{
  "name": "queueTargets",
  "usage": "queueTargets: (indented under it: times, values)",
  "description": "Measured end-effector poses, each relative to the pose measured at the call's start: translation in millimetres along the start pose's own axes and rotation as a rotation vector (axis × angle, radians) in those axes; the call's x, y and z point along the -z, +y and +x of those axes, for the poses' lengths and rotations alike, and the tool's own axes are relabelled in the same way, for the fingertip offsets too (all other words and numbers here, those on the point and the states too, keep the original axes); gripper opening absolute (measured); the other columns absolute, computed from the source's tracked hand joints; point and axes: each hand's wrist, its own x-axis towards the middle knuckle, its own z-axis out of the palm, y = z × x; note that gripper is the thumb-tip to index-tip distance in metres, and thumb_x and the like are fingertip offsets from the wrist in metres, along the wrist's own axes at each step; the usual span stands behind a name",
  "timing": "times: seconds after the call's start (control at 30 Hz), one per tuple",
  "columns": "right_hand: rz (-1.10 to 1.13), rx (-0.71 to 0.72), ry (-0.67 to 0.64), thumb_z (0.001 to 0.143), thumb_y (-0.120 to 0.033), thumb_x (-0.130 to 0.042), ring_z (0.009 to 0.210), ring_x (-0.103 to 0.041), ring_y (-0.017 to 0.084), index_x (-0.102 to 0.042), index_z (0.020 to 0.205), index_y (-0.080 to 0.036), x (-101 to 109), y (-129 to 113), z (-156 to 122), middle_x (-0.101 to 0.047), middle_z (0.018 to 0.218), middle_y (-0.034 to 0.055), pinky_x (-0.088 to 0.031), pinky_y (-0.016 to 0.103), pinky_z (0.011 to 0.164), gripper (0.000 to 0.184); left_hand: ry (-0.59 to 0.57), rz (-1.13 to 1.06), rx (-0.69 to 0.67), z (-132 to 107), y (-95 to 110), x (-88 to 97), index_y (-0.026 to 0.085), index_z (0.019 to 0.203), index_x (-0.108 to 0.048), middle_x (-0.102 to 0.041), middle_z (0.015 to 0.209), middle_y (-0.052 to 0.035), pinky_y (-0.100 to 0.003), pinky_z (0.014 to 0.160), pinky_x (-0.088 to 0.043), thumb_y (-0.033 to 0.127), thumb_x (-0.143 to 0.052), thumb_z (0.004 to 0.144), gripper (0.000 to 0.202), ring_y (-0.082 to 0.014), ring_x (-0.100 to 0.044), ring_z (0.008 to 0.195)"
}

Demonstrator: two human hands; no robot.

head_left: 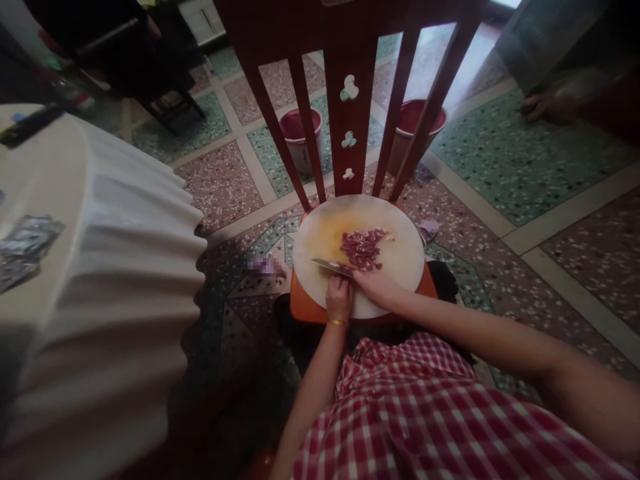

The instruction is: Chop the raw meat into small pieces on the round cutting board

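Observation:
A round white cutting board [400,280] lies on the wooden chair's seat [303,301], with a yellowish stain at its far left. My right hand [371,281] grips a knife [327,265], its blade pointing left across the near part of the board. Just below the blade, my left hand [340,297] rests on the board with curled fingers; whatever is under them is hidden. A heap of sliced red meat [361,248] sits on the board beyond the knife and my right hand.
The slatted chair back [345,40] rises beyond the board, with two red-lined bins [306,150] [400,150] behind it. A cloth-covered table [125,267] stands left, bearing a crumpled silvery packet [27,247]. Another person's hand [550,107] shows at right; a dark chair [170,107] stands far left.

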Motion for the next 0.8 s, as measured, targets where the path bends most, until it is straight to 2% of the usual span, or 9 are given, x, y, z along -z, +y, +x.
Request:
queueTargets:
  times: [0.13,0.3,0.43,0.63,0.7,0.8]
  values:
    - [-0.028,-0.086,-0.030,0.082,-0.016,-0.026,0.083,-0.056,0.010,-0.030,0.127,-0.016,-5,24,-25,-0.056,0.095,0.0097,-0.038,0.017,0.071,0.045,0.009,-0.052,0.003,-1,0,-0.3,0.014,0.095,-0.060,-0.059,0.095,-0.0101,-0.034,0.084,-0.046,0.016,-0.048,0.084,0.017,-0.0192,-0.050,0.094]
    - [-0.037,-0.013,-0.019,0.082,-0.017,-0.026,0.081,-0.056,0.009,-0.032,0.128,-0.017,-5,17,-41,-0.057,0.095,0.0094,-0.038,0.017,0.070,0.046,-0.012,-0.017,0.015,-4,-2,-0.9,0.012,0.108,-0.055,-0.058,0.101,-0.0123,-0.037,0.084,-0.047,0.013,-0.048,0.082,0.027,-0.0218,-0.049,0.099]
    - [0.007,-0.012,-0.040,0.085,-0.019,-0.023,0.082,-0.056,0.010,-0.034,0.127,-0.015,1,6,-35,-0.057,0.095,0.0102,-0.040,0.019,0.073,0.044,0.000,-0.019,0.018,-3,-1,-0.4,0.013,0.110,-0.054,-0.058,0.101,-0.0114,-0.036,0.083,-0.047,0.013,-0.048,0.082,0.029,-0.0219,-0.050,0.097]
    - [0.070,0.030,-0.059,0.088,-0.026,-0.020,0.089,-0.055,0.010,-0.042,0.115,-0.014,16,-12,1,-0.054,0.102,0.0114,-0.042,0.022,0.080,0.036,-0.018,0.004,0.025,-3,-3,-1.1,0.013,0.100,-0.059,-0.059,0.088,-0.0117,-0.035,0.076,-0.046,0.017,-0.048,0.083,0.021,-0.0214,-0.052,0.088]
    - [0.066,0.038,-0.050,0.088,-0.025,-0.021,0.090,-0.055,0.010,-0.041,0.115,-0.013,11,-9,-4,-0.054,0.102,0.0119,-0.042,0.021,0.080,0.036,-0.020,0.015,0.026,-4,-4,-1.4,0.013,0.099,-0.059,-0.058,0.089,-0.0118,-0.035,0.077,-0.046,0.019,-0.047,0.083,0.020,-0.0217,-0.052,0.091]
    - [0.042,-0.022,-0.067,0.087,-0.021,-0.021,0.087,-0.056,0.010,-0.035,0.125,-0.014,-6,7,-24,-0.055,0.097,0.0111,-0.042,0.021,0.077,0.041,-0.032,-0.004,0.018,-4,-3,-0.8,0.012,0.097,-0.058,-0.057,0.093,-0.0125,-0.036,0.082,-0.045,0.017,-0.046,0.084,0.019,-0.0220,-0.049,0.097]
